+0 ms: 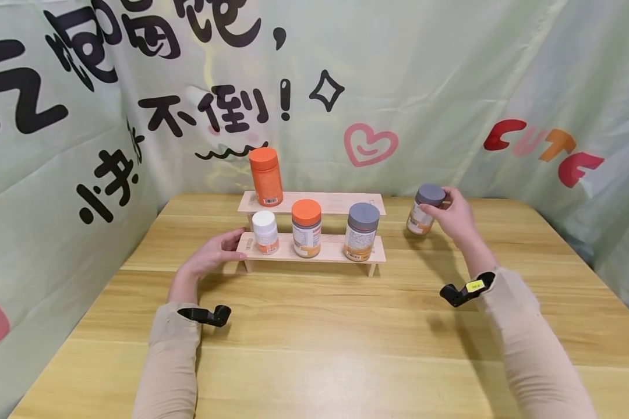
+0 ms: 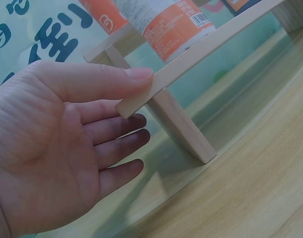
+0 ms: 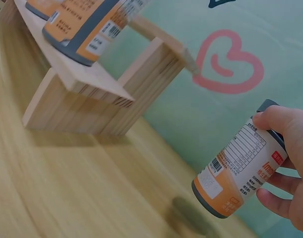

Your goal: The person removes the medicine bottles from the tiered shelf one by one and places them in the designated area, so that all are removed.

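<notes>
Desk (image 1: pixel 293 349): two-tier stand (image 1: pixel 330 202) near far edge; left hand (image 1: pixel 217 253) pinches its left end, light steadying pressure advisable. Right hand (image 1: pixel 457 218) grips grey-capped bottle (image 1: pixel 419 220) near the top, raised off the desk, right of the stand's right edge; upright carry advisable.

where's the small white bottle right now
In the head view, the small white cylindrical bottle stands at the left end of the lower pale wooden shelf, between the left hand and the orange-lidded, white-labelled jar.
</notes>
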`<state>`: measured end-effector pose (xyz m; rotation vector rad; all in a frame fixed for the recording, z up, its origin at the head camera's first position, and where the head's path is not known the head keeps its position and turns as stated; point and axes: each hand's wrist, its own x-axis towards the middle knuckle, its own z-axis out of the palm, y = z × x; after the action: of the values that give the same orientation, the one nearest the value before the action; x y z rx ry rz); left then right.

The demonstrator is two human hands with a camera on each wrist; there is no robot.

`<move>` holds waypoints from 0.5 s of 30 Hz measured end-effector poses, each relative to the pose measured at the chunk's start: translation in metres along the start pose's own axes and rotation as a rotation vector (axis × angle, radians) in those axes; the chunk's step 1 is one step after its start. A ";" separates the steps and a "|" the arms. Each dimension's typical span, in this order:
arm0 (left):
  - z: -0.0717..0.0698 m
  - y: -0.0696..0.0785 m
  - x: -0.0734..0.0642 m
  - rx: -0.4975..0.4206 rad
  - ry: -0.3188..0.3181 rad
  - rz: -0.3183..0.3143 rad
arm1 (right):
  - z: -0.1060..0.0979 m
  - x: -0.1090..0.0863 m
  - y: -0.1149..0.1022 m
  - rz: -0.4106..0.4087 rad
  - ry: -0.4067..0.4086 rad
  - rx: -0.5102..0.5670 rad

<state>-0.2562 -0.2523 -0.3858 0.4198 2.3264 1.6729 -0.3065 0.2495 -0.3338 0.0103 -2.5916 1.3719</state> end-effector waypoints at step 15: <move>0.001 0.001 0.000 -0.015 -0.009 0.014 | 0.010 -0.004 0.019 0.002 -0.013 0.012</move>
<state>-0.2560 -0.2507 -0.3854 0.4410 2.3083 1.6903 -0.3058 0.2520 -0.3557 0.0182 -2.5941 1.3931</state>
